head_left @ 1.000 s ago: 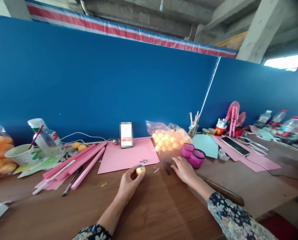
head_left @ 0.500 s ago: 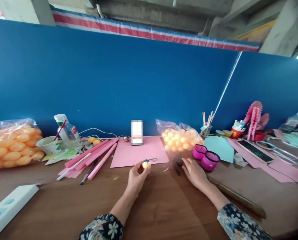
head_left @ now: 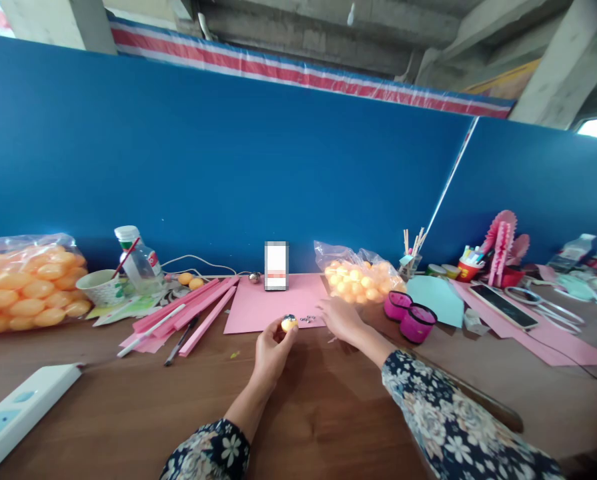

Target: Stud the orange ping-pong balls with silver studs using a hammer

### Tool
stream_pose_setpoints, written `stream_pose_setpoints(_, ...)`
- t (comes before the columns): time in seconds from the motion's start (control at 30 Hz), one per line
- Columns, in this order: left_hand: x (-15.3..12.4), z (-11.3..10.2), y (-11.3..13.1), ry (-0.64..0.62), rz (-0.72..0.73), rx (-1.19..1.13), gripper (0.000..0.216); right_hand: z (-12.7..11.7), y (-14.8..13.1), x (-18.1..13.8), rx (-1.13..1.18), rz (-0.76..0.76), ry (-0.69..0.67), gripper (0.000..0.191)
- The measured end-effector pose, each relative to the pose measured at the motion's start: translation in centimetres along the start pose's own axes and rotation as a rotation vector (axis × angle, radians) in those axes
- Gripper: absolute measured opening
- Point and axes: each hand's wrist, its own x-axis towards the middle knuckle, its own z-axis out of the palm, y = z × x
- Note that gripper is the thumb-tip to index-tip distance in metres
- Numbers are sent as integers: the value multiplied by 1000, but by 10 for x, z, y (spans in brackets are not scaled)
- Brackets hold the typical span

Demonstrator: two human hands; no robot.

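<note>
My left hand (head_left: 273, 350) holds a small yellow ball (head_left: 290, 325) between thumb and fingers, above the near edge of a pink paper sheet (head_left: 263, 303). The top of the ball bears a dark, shiny patch. Several tiny silvery pieces (head_left: 307, 319) lie on the paper just right of the ball. My right hand (head_left: 342, 319) reaches in from the right, fingers stretched out beside those pieces, with nothing visible in them. Under my right forearm lies a long wooden handle (head_left: 483, 399); its far end is hidden.
A phone (head_left: 277, 267) with a blurred screen stands at the back. Bags of orange balls (head_left: 361, 280) lie right and far left. Pink strips (head_left: 178, 310), a paper cup (head_left: 99, 288), magenta cuffs (head_left: 418, 323), another phone (head_left: 504, 307) and a power strip (head_left: 25, 413) surround the hands.
My right hand has moved left, from the dark end of the wooden-handled tool to the silvery pieces. My left hand still holds the ball in nearly the same place.
</note>
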Motion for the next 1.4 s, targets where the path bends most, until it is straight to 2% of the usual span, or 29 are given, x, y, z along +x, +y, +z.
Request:
stream_pose_setpoints(0.23, 2, 0, -2, 21, 42, 67, 43, 24, -1, 12, -28, -12, -92, 18)
stream_pose_setpoints(0.47, 3, -2, -8, -8, 69, 125, 44, 35, 3, 17, -55, 12, -89, 15)
stream_pose_setpoints(0.83, 2, -1, -7, -15, 51, 98, 45, 34, 6, 20, -64, 17, -118, 18)
stream_pose_setpoints(1.1, 1, 0, -5, -15, 61, 104, 42, 37, 9, 23, -75, 42, -94, 13)
stream_pose_setpoints(1.4, 1, 0, -5, -26, 77, 132, 41, 37, 12, 23, -78, 57, -72, 16)
